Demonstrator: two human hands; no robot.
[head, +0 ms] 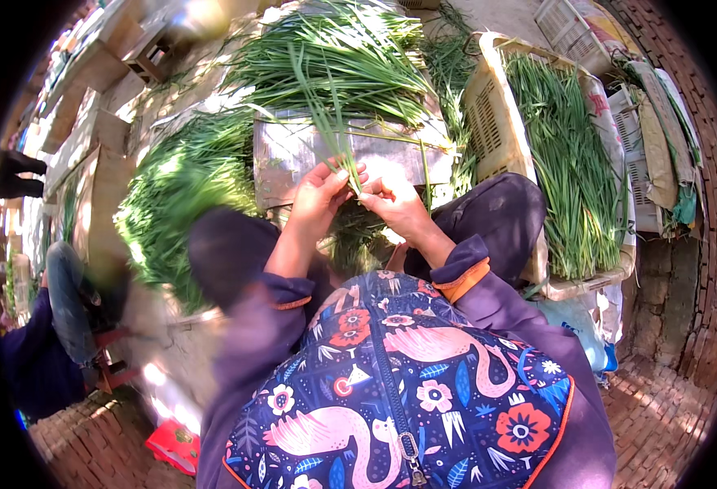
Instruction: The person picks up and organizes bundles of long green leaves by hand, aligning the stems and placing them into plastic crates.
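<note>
My left hand [325, 191] is closed around a small bunch of long green leaves [332, 131], probably garlic chives, whose tips point away from me. At the lower ends of this bunch, the thumb and fingertips of my right hand [395, 198] are pinched together; whether they grip a stalk is too small to tell. Just beyond my hands is a low board-like surface [285, 156] with a few loose stalks along it. A large heap of the same leaves [334, 67] covers its far part. Another pile [193, 177] lies to the left, beside my knee.
To my right stands a cream plastic crate [505, 116] filled with leaves [569, 165]. Farther right are a white crate [630, 147] and a brick wall [716, 214]. A seated person's leg [68, 299] shows at far left. A red packet [175, 445] lies on the ground.
</note>
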